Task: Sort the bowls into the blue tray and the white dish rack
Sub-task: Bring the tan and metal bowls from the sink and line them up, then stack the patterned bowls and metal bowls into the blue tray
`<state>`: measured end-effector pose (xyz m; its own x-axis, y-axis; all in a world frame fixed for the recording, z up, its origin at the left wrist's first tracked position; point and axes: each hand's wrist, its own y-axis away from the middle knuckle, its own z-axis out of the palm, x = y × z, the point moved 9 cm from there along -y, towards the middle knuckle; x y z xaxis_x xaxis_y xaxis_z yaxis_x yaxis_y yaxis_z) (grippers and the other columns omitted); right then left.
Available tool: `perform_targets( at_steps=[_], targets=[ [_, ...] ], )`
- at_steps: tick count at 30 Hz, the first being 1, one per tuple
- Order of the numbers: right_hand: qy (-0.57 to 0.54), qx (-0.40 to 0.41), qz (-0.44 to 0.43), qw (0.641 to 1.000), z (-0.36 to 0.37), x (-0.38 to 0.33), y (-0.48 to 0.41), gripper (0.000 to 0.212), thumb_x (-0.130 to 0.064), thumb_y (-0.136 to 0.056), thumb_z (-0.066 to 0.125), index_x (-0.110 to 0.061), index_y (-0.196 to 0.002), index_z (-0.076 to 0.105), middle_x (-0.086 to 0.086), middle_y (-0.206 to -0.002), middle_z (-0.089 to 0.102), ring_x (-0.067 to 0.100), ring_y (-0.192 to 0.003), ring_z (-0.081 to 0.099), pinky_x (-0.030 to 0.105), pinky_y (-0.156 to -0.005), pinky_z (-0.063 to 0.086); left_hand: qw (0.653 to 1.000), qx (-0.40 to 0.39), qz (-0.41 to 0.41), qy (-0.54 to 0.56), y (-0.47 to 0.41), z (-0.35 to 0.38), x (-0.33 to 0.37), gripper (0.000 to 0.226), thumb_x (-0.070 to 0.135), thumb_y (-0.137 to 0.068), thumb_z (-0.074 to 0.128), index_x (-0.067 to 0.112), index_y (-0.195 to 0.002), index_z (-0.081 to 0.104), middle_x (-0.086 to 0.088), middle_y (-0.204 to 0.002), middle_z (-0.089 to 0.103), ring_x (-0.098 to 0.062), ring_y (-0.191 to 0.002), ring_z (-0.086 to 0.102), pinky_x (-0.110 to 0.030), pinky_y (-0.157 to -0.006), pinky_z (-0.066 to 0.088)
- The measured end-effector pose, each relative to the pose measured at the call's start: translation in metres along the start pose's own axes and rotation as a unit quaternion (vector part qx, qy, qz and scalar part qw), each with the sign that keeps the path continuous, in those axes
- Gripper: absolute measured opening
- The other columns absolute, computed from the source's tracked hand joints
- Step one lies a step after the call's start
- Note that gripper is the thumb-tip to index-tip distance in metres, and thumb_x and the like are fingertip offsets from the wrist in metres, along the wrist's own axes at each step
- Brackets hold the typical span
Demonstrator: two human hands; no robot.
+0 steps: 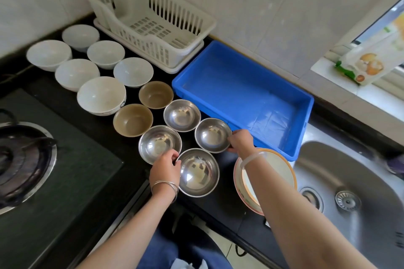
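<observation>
Gleaming steel bowls, shiny and empty, sit upright.

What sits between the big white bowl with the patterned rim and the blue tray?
In the head view, two brown bowls and a steel bowl lie between the patterned white bowl and the blue tray.

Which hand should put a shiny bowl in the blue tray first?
Probably the right hand: it already grips a steel bowl right beside the blue tray. The left hand is farther away.
</observation>
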<state>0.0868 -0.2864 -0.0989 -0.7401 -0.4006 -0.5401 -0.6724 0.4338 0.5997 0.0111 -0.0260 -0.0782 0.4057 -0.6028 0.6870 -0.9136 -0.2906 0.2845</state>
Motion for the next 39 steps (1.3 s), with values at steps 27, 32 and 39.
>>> perform_targets(
  at_steps=[27, 32, 39],
  targets=[
    [0.062, 0.142, -0.164, 0.974, -0.072, -0.001, 0.061, 0.033, -0.015, -0.094, 0.046, -0.017, -0.124, 0.057, 0.01, -0.112, 0.067, 0.021, -0.074, 0.061, 0.028, -0.06, 0.046, 0.992, -0.042, 0.118, 0.024, -0.014, 0.011, 0.076, 0.021, 0.008, -0.085, 0.057, 0.015, -0.103, 0.064, -0.001, -0.103, 0.064, -0.017, -0.081, 0.059, -0.026, -0.073, 0.047],
    [0.111, 0.251, -0.133, 0.952, -0.127, 0.062, 0.081, 0.035, -0.012, -0.092, 0.047, -0.014, -0.126, 0.056, 0.008, -0.125, 0.061, 0.026, -0.105, 0.057, 0.03, -0.078, 0.044, 0.976, -0.14, 0.165, 0.019, 0.004, 0.056, 0.114, 0.023, 0.016, -0.086, 0.058, 0.018, -0.109, 0.064, 0.001, -0.108, 0.065, -0.007, -0.078, 0.055, -0.019, -0.07, 0.041],
    [0.05, 0.196, -0.03, 0.979, -0.127, 0.141, 0.079, 0.045, -0.018, -0.096, 0.045, -0.017, -0.141, 0.042, 0.011, -0.128, 0.061, 0.031, -0.113, 0.056, 0.032, -0.085, 0.042, 0.932, -0.295, 0.196, -0.074, 0.041, 0.124, 0.128, 0.034, 0.028, -0.089, 0.054, 0.019, -0.121, 0.057, -0.004, -0.122, 0.059, -0.02, -0.106, 0.057, -0.027, -0.085, 0.043]
  ],
)
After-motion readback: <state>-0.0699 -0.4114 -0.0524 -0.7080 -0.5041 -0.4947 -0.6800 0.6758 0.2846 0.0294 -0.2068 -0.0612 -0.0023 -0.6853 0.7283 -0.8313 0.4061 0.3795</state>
